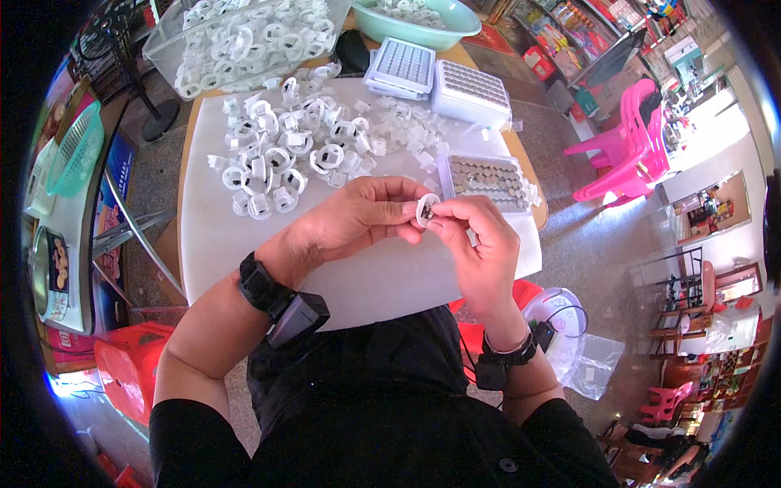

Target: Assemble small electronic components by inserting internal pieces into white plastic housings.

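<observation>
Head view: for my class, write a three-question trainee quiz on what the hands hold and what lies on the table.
1. True or false: both hands pinch one small white round part above the white table top.
2. Which lies nearest the right hand? A) the clear bin of white parts B) the tray of small metal discs C) the green bowl
3. On which side of the left hand does the loose pile of white ring parts lie: toward the table's far edge or toward the person?

Key: 1 true; 2 B; 3 toward the far edge.
</observation>
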Demonstrator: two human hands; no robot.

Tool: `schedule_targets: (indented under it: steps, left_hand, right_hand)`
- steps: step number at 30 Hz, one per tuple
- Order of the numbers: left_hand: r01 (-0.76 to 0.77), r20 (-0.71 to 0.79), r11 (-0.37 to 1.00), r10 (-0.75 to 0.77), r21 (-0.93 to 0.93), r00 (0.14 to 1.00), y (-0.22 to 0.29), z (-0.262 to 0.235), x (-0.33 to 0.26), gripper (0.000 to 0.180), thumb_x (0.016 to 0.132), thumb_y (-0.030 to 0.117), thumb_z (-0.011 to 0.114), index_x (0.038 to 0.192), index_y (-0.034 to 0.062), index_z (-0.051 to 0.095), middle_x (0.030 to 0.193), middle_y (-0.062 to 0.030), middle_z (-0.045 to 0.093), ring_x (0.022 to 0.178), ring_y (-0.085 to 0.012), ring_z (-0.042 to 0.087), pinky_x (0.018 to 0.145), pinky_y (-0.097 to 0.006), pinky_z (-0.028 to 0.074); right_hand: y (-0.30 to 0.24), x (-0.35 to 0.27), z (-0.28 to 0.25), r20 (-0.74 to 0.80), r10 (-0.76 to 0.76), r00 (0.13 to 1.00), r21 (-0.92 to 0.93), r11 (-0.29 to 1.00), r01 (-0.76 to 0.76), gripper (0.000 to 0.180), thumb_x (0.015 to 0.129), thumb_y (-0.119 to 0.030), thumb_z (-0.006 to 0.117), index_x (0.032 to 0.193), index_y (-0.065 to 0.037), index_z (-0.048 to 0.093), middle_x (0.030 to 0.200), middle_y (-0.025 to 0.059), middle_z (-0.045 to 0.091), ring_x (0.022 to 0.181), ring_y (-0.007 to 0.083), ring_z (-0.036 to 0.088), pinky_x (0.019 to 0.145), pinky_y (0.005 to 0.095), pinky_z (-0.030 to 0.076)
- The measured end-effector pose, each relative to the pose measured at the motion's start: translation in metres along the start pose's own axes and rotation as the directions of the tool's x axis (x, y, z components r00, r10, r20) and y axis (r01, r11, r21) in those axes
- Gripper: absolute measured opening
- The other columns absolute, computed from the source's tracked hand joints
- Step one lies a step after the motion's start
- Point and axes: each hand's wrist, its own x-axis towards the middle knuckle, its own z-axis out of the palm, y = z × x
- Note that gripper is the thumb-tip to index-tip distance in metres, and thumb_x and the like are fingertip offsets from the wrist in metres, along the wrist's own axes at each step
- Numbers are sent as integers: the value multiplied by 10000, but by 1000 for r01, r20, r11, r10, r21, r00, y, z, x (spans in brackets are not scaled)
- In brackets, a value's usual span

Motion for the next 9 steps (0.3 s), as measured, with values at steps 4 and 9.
schedule_targets:
  steps: [4,9]
  left_hand:
    - [8,-15,1000,-8,4,1000,0,-1,0,365,878,157,629,1176,-21,517,1015,-66,609,855,-147,610,794,-275,508]
    - [20,22,1000,-21,20,1000,-4,-6,2,380,879,156,628,1193,-27,516,1035,-77,610,907,-156,600,800,-290,511]
  right_hand:
    - [1,-3,0,13,24,1000,-11,1000,-24,134,812,31,643,934,-23,631,835,80,624,738,163,627,638,268,496]
    - [2,-4,-7,83,118,990,-50,992,-114,158,811,-15,668,963,-25,628,885,93,640,753,164,635,648,267,499]
